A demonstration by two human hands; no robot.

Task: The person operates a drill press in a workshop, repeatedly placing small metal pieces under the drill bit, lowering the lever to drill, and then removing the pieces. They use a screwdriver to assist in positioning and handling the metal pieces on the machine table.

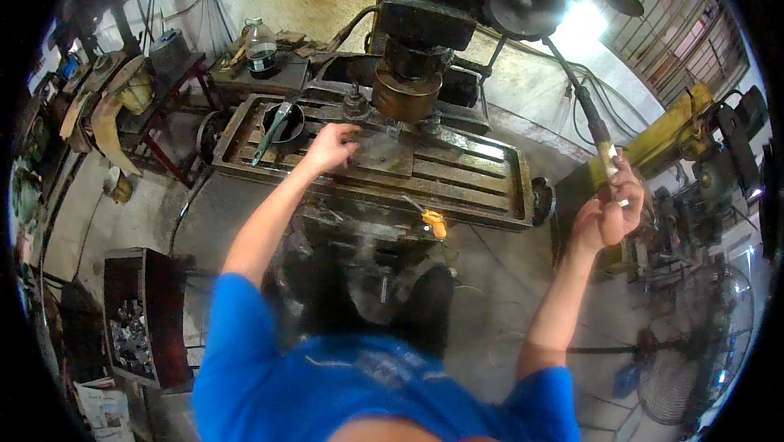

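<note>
My left hand (331,146) hovers over the slotted machine table (474,185), its fingers loosely bent and apart, with nothing visible in them. Close by is a flat metal plate (388,155) under the round machine head (407,91). Beside that hand, a dark pot (287,130) on the table holds a brush with a green handle (269,138). On the right, my raised right hand (604,213) has its fingers closed at the pale end of a long machine lever (596,122). A small white stub (624,203) shows between those fingers.
A yellow-handled tool (434,223) lies at the table's front edge. Behind it on the left stands a clear bottle (261,48). A wooden box (167,311) of metal pieces is at lower left, a fan (694,352) at lower right. A lamp (584,19) glows above.
</note>
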